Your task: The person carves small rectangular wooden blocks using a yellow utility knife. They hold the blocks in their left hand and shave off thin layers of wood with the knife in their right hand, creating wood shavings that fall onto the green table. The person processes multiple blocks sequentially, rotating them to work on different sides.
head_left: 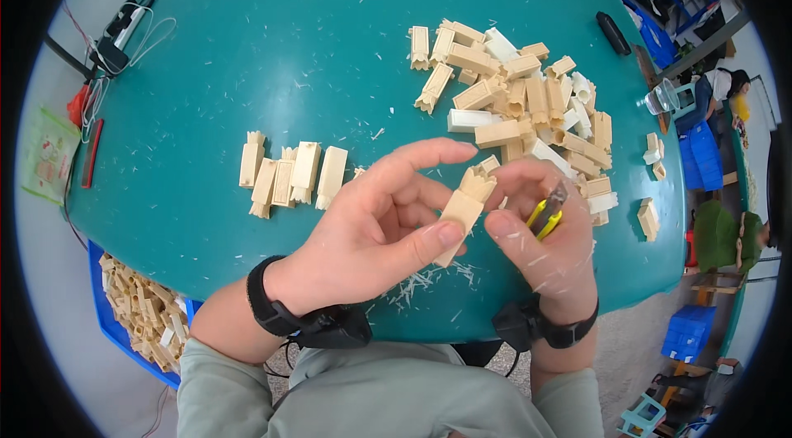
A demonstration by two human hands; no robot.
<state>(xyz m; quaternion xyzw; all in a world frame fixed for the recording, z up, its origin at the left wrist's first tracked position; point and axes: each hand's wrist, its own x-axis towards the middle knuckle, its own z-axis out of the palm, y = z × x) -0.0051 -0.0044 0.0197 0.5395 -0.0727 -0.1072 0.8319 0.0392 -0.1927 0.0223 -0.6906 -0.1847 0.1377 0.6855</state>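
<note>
My left hand (375, 223) pinches a cream plastic block (464, 209) with a toothed upper end, thumb on its lower part and fingers spread behind it. My right hand (549, 232) touches the block's right side with thumb and fingertips and also grips a small yellow-and-black handled tool (546, 215) in its palm. Both hands hover above the near edge of the round teal table (272, 50). Thin pale shavings (421, 281) lie on the table just below the hands.
A row of several similar cream blocks (289, 174) lies left of my hands. A large loose pile of them (520, 100) sits at the back right. A blue bin of blocks (140, 314) stands below the table's left edge. Cables and a black device (115, 38) lie at far left.
</note>
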